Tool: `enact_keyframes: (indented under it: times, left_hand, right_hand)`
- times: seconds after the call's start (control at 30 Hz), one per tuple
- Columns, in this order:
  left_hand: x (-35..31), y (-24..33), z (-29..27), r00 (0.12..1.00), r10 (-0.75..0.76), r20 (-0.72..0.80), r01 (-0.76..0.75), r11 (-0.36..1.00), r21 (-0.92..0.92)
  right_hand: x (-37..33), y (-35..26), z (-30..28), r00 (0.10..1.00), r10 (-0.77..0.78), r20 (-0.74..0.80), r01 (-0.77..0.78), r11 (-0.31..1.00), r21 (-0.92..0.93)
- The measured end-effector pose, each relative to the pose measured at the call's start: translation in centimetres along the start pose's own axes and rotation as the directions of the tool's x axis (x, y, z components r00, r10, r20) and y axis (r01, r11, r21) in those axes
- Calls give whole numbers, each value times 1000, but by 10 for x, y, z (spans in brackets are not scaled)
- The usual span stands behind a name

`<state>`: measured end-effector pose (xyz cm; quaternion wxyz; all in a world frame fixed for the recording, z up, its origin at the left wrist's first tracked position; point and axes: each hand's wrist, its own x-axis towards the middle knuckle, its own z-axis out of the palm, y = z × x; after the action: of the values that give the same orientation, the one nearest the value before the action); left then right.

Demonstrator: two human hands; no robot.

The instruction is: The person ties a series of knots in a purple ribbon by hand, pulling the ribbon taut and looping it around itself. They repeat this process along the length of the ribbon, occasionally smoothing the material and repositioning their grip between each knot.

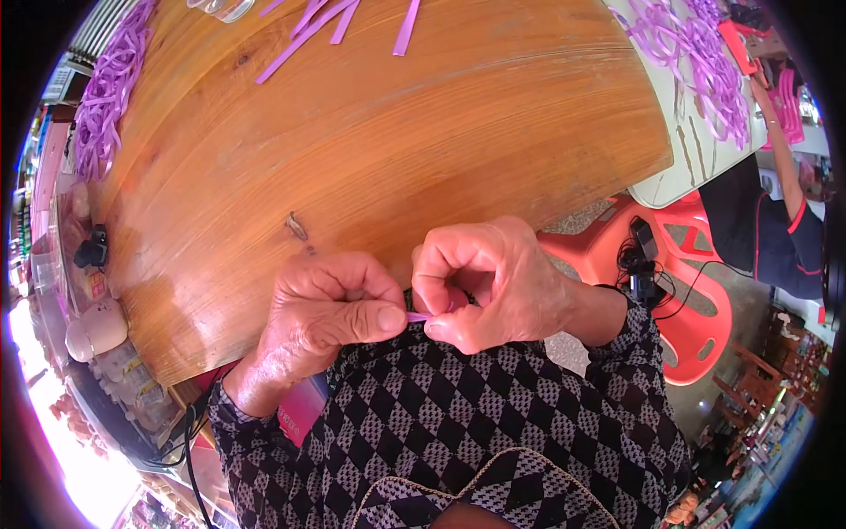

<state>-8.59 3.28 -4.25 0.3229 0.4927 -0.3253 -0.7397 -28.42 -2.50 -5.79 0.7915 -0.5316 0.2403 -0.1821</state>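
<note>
Close to my body, just off the table's near edge, my left hand (pixel 339 304) and my right hand (pixel 493 286) face each other with their fingertips almost touching. Between them runs a short bit of purple ribbon (pixel 418 316). My left thumb and forefinger pinch one end of it. On the other side, my right thumb and fingers are curled in and pinch it too; the rest of the ribbon is hidden by the fingers. More purple ribbon strips (pixel 322 35) lie at the far side of the wooden table (pixel 397 141).
Bundles of purple ribbon sit at the left edge (pixel 115 88) and on a white table (pixel 696 167) at right. An orange plastic stool (pixel 696 309) holds a black device (pixel 643 264) with cables. A person in dark clothes (pixel 784 238) stands at far right. A clear cup (pixel 225 9) stands at the back.
</note>
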Motion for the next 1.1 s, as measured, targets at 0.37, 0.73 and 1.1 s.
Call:
enact_keyframes:
  times: [0.37, 0.73, 1.1]
  left_hand:
    - [15, 44, 20, 903, 416, -105, -422, 819, -388]
    - [-53, 86, -148, 727, 593, -346, -683, 574, -451]
    - [-20, 25, -185, -46, 967, -251, 208, 255, 944]
  right_hand:
    - [27, -12, -4, 920, -245, -305, 319, 921, 222]
    - [3, -36, -47, 943, -47, -330, -3, 989, -151]
    - [17, -20, -42, 934, -143, -327, -26, 887, -461]
